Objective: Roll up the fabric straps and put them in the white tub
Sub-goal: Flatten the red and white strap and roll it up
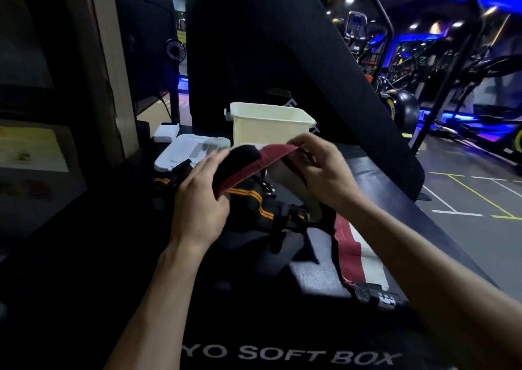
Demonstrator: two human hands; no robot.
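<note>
A red, black and white fabric strap (254,163) is stretched between my hands above a black soft box. My left hand (197,197) grips its black near end, and my right hand (322,169) pinches the red part further along. The rest of this strap (350,254) trails down under my right wrist and lies on the box top. A pile of black straps with orange stripes (254,203) lies below my hands. The white tub (268,122) stands just behind, and I cannot see into it.
A white lidded box (186,151) and a small white case (166,132) sit left of the tub. A large black padded slab (282,45) leans behind it. Gym machines (466,73) and marked floor lie to the right. A wall is at left.
</note>
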